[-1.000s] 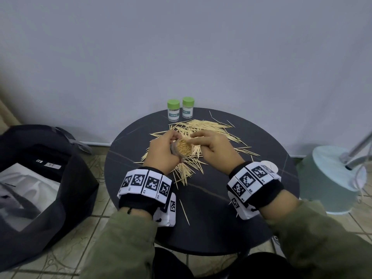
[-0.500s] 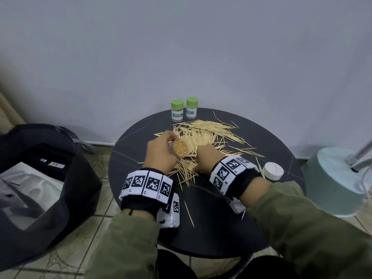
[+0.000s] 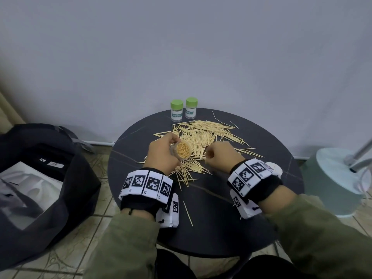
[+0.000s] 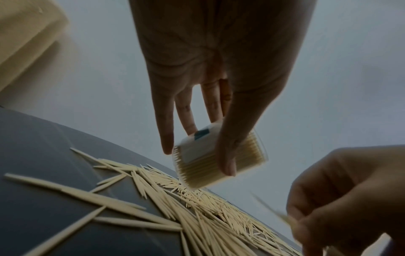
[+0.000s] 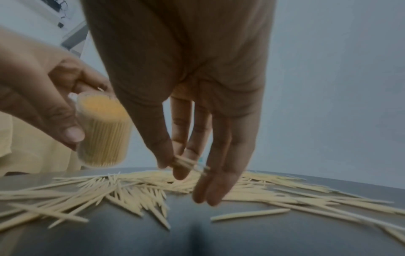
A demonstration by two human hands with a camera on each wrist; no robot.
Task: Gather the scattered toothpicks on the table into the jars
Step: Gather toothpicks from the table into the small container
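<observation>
Scattered toothpicks [image 3: 203,135] [image 4: 197,207] [image 5: 131,188] lie in a loose heap on the round dark table [image 3: 231,208]. My left hand [image 3: 163,152] [image 4: 197,121] grips an open clear jar [image 3: 182,151] [image 4: 219,159] [image 5: 103,131] packed with toothpicks, tilted above the heap. My right hand [image 3: 219,156] [image 5: 186,155] hovers just right of the jar, low over the heap. Its thumb and fingers pinch a few toothpicks [image 5: 188,164]. Two more jars with green lids [image 3: 176,110] [image 3: 191,108] stand at the table's far edge.
A white lid [image 3: 274,168] lies on the table behind my right wrist. A dark bag [image 3: 40,178] sits on the floor to the left. A pale green lamp base [image 3: 334,178] stands on the floor to the right. Single toothpicks [image 3: 188,211] lie near the front.
My right hand left the jar's mouth, dipped down into the heap near me, and now sits right of the jar pinching a few toothpicks. The left hand kept hold of the jar.
</observation>
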